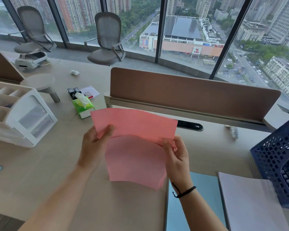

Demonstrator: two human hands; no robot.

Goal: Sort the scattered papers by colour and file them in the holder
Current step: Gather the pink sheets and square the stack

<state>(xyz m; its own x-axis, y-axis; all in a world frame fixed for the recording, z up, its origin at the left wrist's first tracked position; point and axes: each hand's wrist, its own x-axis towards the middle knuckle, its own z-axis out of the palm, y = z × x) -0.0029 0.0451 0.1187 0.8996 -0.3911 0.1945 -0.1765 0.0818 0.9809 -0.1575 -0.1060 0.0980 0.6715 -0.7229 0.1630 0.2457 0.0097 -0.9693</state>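
Both hands hold a pink sheet (pixel 135 124) up above the desk. My left hand (pixel 97 139) pinches its lower left edge, and my right hand (pixel 175 150) pinches its lower right corner. Under it, a stack of pink papers (pixel 135 160) lies flat on the desk. A stack of light blue papers (pixel 200 197) lies to the right of the pink stack, and a stack of white papers (pixel 250 202) lies further right. The dark blue perforated file holder (pixel 274 155) stands at the right edge of the desk.
A white drawer organiser (pixel 23 117) stands at the left. A green tissue box (pixel 83 105) sits behind the pink sheet. A brown desk divider (pixel 190 90) runs across the back. A white bottle (pixel 233 132) lies near the divider. Two office chairs stand by the windows.
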